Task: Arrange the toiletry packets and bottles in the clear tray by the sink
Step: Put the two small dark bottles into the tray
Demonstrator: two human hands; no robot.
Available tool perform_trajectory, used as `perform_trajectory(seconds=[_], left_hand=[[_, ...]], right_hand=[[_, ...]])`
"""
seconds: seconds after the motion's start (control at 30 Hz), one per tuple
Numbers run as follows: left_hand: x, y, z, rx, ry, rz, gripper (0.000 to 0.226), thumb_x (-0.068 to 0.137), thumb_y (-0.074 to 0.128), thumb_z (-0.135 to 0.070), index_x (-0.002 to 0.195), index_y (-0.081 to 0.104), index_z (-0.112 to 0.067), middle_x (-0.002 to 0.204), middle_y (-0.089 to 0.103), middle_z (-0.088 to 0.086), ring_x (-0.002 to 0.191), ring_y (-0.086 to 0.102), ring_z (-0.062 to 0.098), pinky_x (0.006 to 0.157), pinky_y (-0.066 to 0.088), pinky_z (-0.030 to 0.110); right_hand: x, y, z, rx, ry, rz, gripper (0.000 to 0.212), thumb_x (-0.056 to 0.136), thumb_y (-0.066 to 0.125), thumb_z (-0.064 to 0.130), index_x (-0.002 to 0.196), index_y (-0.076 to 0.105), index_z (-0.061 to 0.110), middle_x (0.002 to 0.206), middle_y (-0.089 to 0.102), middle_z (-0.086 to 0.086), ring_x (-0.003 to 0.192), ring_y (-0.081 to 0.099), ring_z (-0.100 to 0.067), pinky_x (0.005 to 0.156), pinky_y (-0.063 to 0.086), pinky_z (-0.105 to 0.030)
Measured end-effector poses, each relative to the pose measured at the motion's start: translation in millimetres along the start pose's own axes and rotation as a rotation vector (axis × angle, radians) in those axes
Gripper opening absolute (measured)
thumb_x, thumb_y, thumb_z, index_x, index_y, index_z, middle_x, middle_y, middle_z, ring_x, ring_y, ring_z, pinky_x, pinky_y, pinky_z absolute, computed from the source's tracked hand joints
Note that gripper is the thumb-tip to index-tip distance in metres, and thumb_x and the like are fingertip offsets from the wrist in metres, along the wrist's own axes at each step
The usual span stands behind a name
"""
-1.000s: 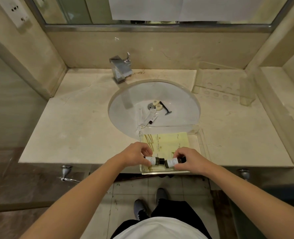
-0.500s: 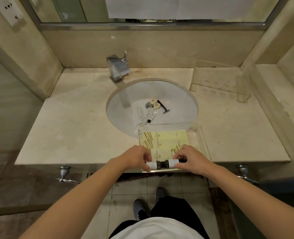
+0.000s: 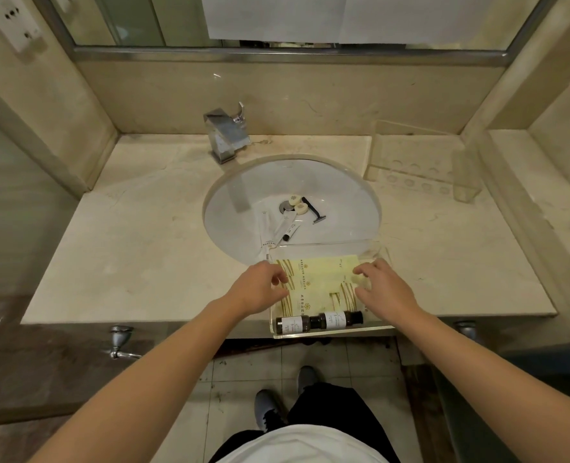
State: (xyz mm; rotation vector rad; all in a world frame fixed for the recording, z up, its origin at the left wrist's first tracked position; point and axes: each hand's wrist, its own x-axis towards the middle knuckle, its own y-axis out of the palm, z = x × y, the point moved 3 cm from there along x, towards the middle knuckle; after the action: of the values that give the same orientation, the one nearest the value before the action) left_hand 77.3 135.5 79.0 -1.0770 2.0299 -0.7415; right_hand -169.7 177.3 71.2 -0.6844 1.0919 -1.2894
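A clear tray [image 3: 330, 333] sits at the counter's front edge, partly over the sink rim. Yellow packets [image 3: 320, 285] lie flat in it. Two small dark bottles lie end to end along the tray's near wall: the left bottle [image 3: 292, 324] and the right bottle [image 3: 342, 319]. My left hand [image 3: 260, 289] hovers over the packets' left side, fingers loosely curled, holding nothing. My right hand [image 3: 382, 285] rests at the packets' right edge, fingers spread. In the sink basin [image 3: 340, 192] lie white sachets [image 3: 267, 228], a small tube [image 3: 55, 230], two round soaps [image 3: 297, 203] and a black razor [image 3: 314, 211].
A steel faucet [image 3: 225, 133] stands behind the basin. A clear acrylic holder [image 3: 420, 165] with round holes sits at the back right of the marble counter [image 3: 136, 248]. A mirror runs along the back wall. My feet show on the tiled floor below.
Both hands have let go of the two bottles, which now lie along the tray's near wall. The hands moved forward onto the yellow packets.
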Motion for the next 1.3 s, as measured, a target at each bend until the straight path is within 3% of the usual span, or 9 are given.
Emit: perform_trajectory(seconds=[0.1, 0.3, 0.47, 0.83, 1.07, 1.3], left_hand=[[3, 2, -3, 0.041, 0.001, 0.015, 0.028, 0.085, 0.066, -0.023, 0.112, 0.068, -0.015, 0.107, 0.058, 0.001, 0.099, 0.06, 0.018, 0.089, 0.049, 0.029], [4, 9, -3, 0.061, -0.004, 0.061, 0.023, 0.085, 0.067, -0.018, 0.107, 0.071, -0.015, 0.11, 0.065, 0.003, 0.097, 0.061, 0.018, 0.088, 0.052, 0.033], [5, 12, -1, 0.075, 0.002, 0.06, 0.022, 0.083, 0.068, -0.018, 0.105, 0.071, -0.016, 0.111, 0.064, 0.003, 0.097, 0.062, 0.019, 0.088, 0.052, 0.034], [6, 15, 2, 0.119, 0.036, 0.054, 0.028, 0.085, 0.067, -0.017, 0.112, 0.069, -0.014, 0.115, 0.06, 0.004, 0.1, 0.06, 0.02, 0.089, 0.052, 0.033], [8, 17, 5, 0.156, 0.042, 0.075, 0.023, 0.087, 0.065, -0.021, 0.11, 0.068, -0.018, 0.114, 0.054, 0.003, 0.097, 0.059, 0.02, 0.089, 0.053, 0.035], [10, 17, 8, 0.154, 0.052, 0.07, 0.021, 0.086, 0.064, -0.026, 0.106, 0.066, -0.019, 0.109, 0.054, 0.001, 0.094, 0.058, 0.017, 0.086, 0.053, 0.035]], right_hand=[[5, 1, -6, -0.081, 0.082, 0.077, 0.041, 0.088, 0.056, 0.028, 0.128, 0.052, 0.025, 0.131, 0.046, 0.001, 0.099, 0.058, -0.019, 0.071, 0.048, -0.032], [2, 7, -6, -0.053, -0.003, 0.17, 0.031, 0.087, 0.058, 0.022, 0.118, 0.058, 0.021, 0.116, 0.053, -0.001, 0.096, 0.055, -0.018, 0.08, 0.047, -0.03], [-2, 15, 0, 0.001, -0.049, 0.146, 0.027, 0.086, 0.062, 0.019, 0.113, 0.06, 0.017, 0.103, 0.051, -0.001, 0.088, 0.05, -0.016, 0.073, 0.04, -0.025], [-11, 15, 6, -0.057, -0.026, 0.053, 0.032, 0.086, 0.064, 0.03, 0.116, 0.057, 0.02, 0.113, 0.043, 0.0, 0.079, 0.053, -0.017, 0.068, 0.044, -0.026], [-8, 17, 8, -0.063, -0.004, 0.091, 0.033, 0.084, 0.066, 0.032, 0.114, 0.057, 0.022, 0.112, 0.045, 0.001, 0.084, 0.057, -0.019, 0.076, 0.053, -0.034], [-3, 9, 10, -0.027, 0.005, 0.048, 0.033, 0.086, 0.063, 0.034, 0.116, 0.058, 0.022, 0.118, 0.047, 0.003, 0.096, 0.057, -0.018, 0.08, 0.051, -0.033]])
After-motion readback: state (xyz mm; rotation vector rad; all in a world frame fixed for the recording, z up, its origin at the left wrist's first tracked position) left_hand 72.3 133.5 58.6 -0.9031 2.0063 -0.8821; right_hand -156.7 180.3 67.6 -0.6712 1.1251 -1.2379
